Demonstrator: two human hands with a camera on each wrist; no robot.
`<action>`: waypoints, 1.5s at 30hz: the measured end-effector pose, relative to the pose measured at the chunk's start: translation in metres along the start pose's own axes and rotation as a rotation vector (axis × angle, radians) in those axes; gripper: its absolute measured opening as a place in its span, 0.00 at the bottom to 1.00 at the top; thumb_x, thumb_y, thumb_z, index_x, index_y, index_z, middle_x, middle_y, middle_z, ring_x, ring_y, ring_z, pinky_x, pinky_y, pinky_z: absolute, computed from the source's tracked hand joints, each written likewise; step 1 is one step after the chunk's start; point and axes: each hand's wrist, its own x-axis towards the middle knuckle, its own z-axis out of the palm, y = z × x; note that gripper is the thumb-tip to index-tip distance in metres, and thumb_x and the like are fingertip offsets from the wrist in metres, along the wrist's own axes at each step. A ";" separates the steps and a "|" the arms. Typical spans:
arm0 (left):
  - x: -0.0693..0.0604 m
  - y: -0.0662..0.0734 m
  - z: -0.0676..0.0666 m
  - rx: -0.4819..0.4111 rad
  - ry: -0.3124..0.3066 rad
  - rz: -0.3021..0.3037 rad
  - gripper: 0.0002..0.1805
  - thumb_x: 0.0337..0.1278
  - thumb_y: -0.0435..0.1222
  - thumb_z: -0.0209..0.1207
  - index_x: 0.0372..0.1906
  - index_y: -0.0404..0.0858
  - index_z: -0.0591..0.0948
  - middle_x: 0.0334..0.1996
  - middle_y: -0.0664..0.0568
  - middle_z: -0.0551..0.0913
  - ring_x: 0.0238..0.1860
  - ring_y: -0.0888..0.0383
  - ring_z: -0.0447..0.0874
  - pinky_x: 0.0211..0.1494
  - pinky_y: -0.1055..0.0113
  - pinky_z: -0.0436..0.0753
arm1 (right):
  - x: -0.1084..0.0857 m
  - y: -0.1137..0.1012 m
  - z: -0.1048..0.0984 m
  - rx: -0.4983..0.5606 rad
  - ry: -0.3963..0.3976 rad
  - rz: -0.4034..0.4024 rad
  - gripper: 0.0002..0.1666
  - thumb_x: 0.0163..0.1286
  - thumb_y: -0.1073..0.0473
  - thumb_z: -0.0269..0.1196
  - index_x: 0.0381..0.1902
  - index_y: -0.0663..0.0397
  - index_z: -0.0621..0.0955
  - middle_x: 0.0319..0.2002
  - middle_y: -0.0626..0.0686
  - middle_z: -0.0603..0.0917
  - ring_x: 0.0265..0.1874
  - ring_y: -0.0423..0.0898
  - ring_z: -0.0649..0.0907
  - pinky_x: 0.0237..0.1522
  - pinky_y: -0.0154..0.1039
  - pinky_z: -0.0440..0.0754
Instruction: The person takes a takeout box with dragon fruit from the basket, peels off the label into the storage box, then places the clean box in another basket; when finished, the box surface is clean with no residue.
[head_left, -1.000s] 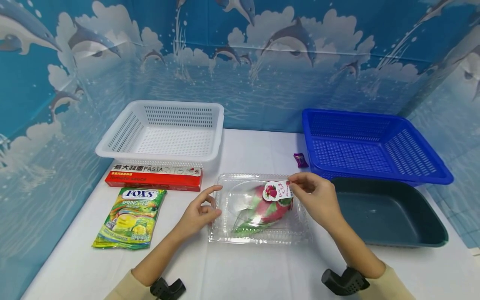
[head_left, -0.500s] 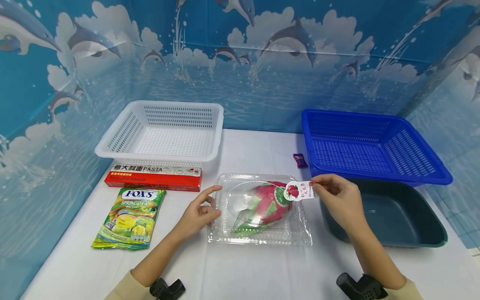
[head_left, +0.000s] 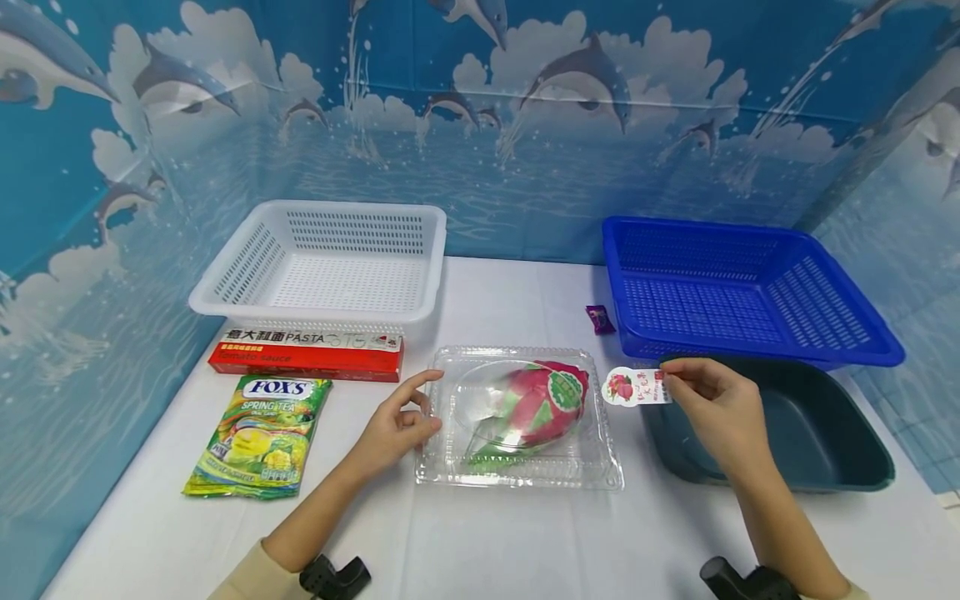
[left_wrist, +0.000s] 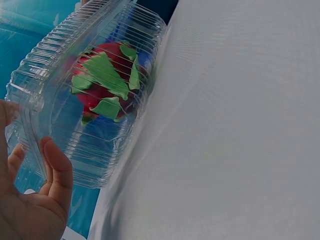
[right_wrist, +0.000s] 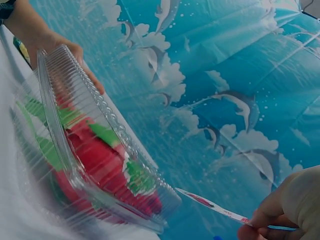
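A clear plastic clamshell box (head_left: 465,467) lies closed on the table with a red and green dragon fruit (head_left: 536,404) inside. On the fruit is a round green sticker (head_left: 566,391). My left hand (head_left: 397,425) holds the box's left edge, thumb and fingers bent against it; the left wrist view shows the fingers (left_wrist: 57,175) at that rim. To the right of the box, my right hand (head_left: 720,412) pinches the right end of a white label (head_left: 636,387) printed with a red fruit. In the right wrist view the label (right_wrist: 212,206) is seen nearly edge-on, close to the box's corner.
A white basket (head_left: 435,275) stands behind a red pasta box (head_left: 307,354) and a green candy bag (head_left: 258,437) on the left. At right are a blue basket (head_left: 855,292) and a dark green tray (head_left: 810,433). A small purple-wrapped candy (head_left: 599,319) lies beside the blue basket.
My right hand has moved right, drawing the label from over the box to beside it, near the dark tray. The left hand and the box have stayed in place.
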 end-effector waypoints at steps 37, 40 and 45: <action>0.000 0.001 0.000 -0.004 0.002 -0.016 0.32 0.59 0.25 0.60 0.69 0.35 0.65 0.36 0.43 0.68 0.19 0.64 0.70 0.25 0.73 0.77 | 0.010 0.079 -0.033 -0.270 0.105 0.152 0.18 0.74 0.60 0.55 0.57 0.60 0.78 0.47 0.60 0.80 0.43 0.48 0.74 0.30 0.22 0.70; 0.000 0.001 0.000 0.001 0.000 -0.025 0.32 0.60 0.26 0.60 0.69 0.35 0.65 0.37 0.43 0.68 0.19 0.63 0.70 0.25 0.72 0.77 | 0.010 0.082 -0.032 -0.323 0.035 0.094 0.16 0.73 0.63 0.56 0.55 0.63 0.78 0.46 0.66 0.80 0.44 0.58 0.75 0.30 0.28 0.70; -0.001 0.000 0.000 0.015 -0.005 -0.032 0.32 0.60 0.26 0.60 0.69 0.36 0.65 0.38 0.42 0.68 0.18 0.59 0.71 0.25 0.70 0.78 | 0.010 0.085 -0.028 -0.373 -0.034 0.043 0.13 0.71 0.65 0.57 0.51 0.66 0.79 0.41 0.67 0.81 0.40 0.61 0.77 0.30 0.39 0.71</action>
